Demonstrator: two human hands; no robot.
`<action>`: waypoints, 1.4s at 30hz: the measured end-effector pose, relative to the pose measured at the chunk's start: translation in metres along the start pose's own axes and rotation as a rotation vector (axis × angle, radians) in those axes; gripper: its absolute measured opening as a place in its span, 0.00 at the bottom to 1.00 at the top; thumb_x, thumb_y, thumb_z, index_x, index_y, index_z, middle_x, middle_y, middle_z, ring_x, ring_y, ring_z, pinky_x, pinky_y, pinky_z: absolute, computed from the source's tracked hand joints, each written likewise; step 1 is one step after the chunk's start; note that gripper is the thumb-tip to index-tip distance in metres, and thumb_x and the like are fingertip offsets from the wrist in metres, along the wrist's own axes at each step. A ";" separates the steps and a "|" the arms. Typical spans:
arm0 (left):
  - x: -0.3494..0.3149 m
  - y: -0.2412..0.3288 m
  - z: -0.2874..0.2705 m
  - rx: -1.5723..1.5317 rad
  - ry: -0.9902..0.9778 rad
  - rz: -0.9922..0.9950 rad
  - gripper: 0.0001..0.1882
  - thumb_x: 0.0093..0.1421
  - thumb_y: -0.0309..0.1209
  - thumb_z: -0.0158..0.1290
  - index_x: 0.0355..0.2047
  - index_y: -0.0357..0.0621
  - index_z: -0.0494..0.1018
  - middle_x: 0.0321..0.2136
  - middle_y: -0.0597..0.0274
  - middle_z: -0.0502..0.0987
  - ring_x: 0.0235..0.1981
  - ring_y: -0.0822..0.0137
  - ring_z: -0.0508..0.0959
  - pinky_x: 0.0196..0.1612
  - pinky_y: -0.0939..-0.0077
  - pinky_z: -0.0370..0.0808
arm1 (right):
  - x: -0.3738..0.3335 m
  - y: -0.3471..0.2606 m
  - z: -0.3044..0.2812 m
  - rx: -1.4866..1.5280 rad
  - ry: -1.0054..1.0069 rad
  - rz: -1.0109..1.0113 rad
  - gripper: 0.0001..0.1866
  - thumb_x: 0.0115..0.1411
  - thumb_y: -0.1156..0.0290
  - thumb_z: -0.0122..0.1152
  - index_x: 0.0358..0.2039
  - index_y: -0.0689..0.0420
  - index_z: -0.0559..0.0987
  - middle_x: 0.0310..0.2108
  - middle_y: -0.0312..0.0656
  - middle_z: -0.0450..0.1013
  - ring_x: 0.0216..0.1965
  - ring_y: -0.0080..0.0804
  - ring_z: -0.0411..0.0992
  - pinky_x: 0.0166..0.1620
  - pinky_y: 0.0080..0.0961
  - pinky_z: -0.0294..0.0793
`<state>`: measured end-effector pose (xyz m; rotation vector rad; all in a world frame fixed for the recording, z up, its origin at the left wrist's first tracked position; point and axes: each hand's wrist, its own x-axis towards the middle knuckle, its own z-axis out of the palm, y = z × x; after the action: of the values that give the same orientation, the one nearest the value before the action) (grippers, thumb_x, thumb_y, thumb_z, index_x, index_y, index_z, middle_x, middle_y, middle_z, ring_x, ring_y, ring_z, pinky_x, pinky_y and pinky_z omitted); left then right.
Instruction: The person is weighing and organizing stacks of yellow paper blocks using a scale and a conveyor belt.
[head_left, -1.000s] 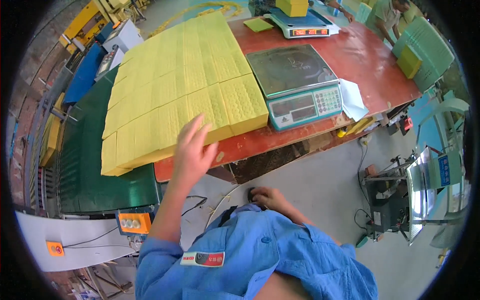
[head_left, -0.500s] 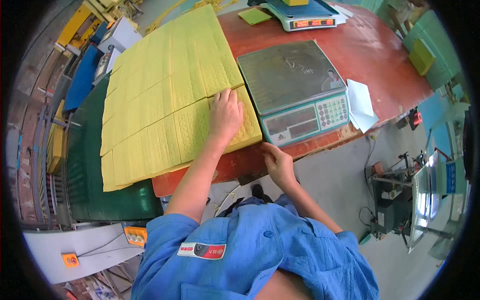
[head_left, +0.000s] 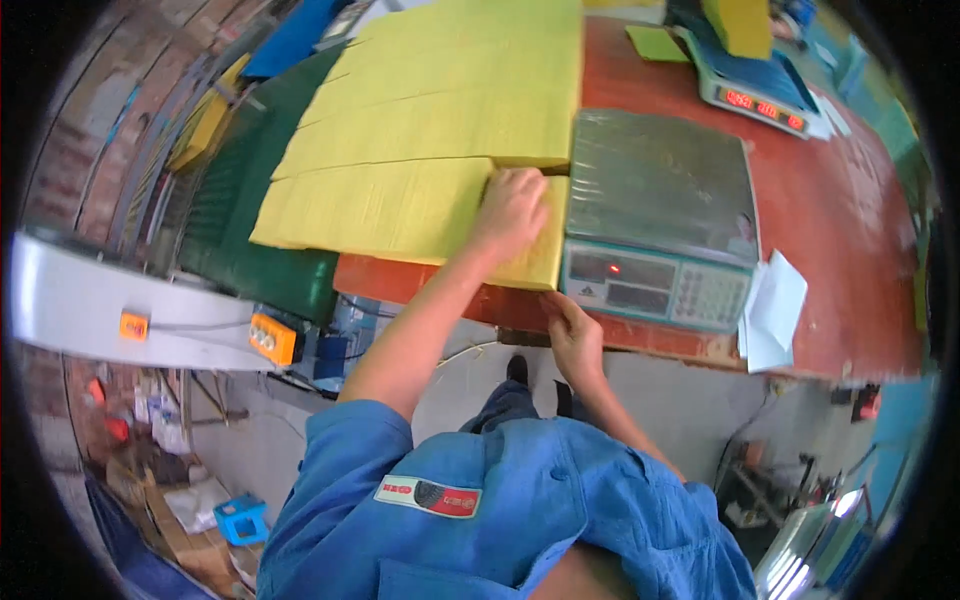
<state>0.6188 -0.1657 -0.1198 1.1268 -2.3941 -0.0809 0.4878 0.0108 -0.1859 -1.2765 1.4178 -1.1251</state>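
Yellow rectangular slabs (head_left: 400,120) with a textured surface lie side by side in several rows on the table. My left hand (head_left: 513,217) reaches over the right end slab (head_left: 543,262) of the nearest row, its fingers curled over the far edge. A dark gap shows between this slab and the row behind. At the slab's front right corner, my right hand (head_left: 577,345) pinches the lower edge, with the fingertips partly hidden beneath it. Right beside the slab stands a flat-topped scale (head_left: 665,175) with a keypad and a display.
The red tabletop (head_left: 820,230) carries a second scale (head_left: 755,100) with a yellow block (head_left: 740,28) on it. White papers (head_left: 775,310) lie by the near scale. A green surface (head_left: 262,180) adjoins at left; orange switch boxes (head_left: 272,338) sit below it.
The head view has turned, so the table appears shifted. A dark gap now shows behind the right end slab. Both hands stay at that slab, the left one's fingers now over its far edge.
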 end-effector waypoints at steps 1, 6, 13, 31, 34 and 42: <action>-0.007 0.005 0.004 0.025 0.024 0.022 0.16 0.59 0.32 0.50 0.44 0.35 0.70 0.47 0.49 0.70 0.50 0.50 0.68 0.57 0.55 0.63 | -0.003 -0.005 -0.004 0.007 0.005 0.026 0.17 0.62 0.84 0.48 0.51 0.69 0.75 0.48 0.49 0.77 0.50 0.30 0.75 0.53 0.26 0.73; -0.017 0.032 0.004 0.048 0.038 0.019 0.16 0.58 0.32 0.50 0.44 0.35 0.70 0.47 0.49 0.71 0.51 0.50 0.69 0.57 0.54 0.63 | -0.014 0.016 -0.023 0.073 0.033 -0.021 0.13 0.64 0.83 0.47 0.45 0.66 0.79 0.42 0.41 0.78 0.43 0.24 0.75 0.46 0.22 0.75; -0.058 0.044 -0.018 -0.028 0.142 0.075 0.13 0.54 0.29 0.51 0.38 0.35 0.71 0.41 0.49 0.71 0.46 0.49 0.69 0.54 0.53 0.64 | -0.063 0.043 -0.013 0.274 0.004 0.177 0.12 0.65 0.77 0.48 0.44 0.61 0.78 0.41 0.42 0.78 0.42 0.30 0.75 0.47 0.28 0.75; -0.154 0.046 -0.071 -0.554 0.057 -0.243 0.25 0.64 0.35 0.49 0.57 0.32 0.62 0.56 0.43 0.66 0.57 0.47 0.68 0.61 0.60 0.64 | -0.106 -0.025 0.014 0.826 -0.007 0.180 0.27 0.70 0.56 0.45 0.58 0.65 0.70 0.55 0.46 0.71 0.58 0.35 0.68 0.61 0.33 0.63; -0.138 0.072 -0.071 -1.344 0.015 -0.691 0.25 0.67 0.38 0.48 0.59 0.38 0.61 0.55 0.52 0.70 0.52 0.60 0.74 0.56 0.67 0.71 | -0.107 -0.060 -0.032 0.769 -0.072 -0.060 0.27 0.70 0.56 0.43 0.58 0.66 0.70 0.57 0.48 0.69 0.61 0.37 0.64 0.63 0.36 0.59; 0.002 0.143 -0.007 -1.814 -0.022 -0.406 0.20 0.69 0.33 0.45 0.58 0.39 0.64 0.51 0.57 0.71 0.50 0.64 0.74 0.53 0.69 0.74 | -0.022 -0.145 -0.163 -0.201 0.416 -0.621 0.23 0.60 0.70 0.55 0.56 0.58 0.74 0.64 0.52 0.60 0.67 0.49 0.54 0.67 0.42 0.51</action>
<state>0.5194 -0.0726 -0.0770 0.5155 -1.0643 -1.8497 0.3559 0.0346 -0.0122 -1.7709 1.4973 -1.7779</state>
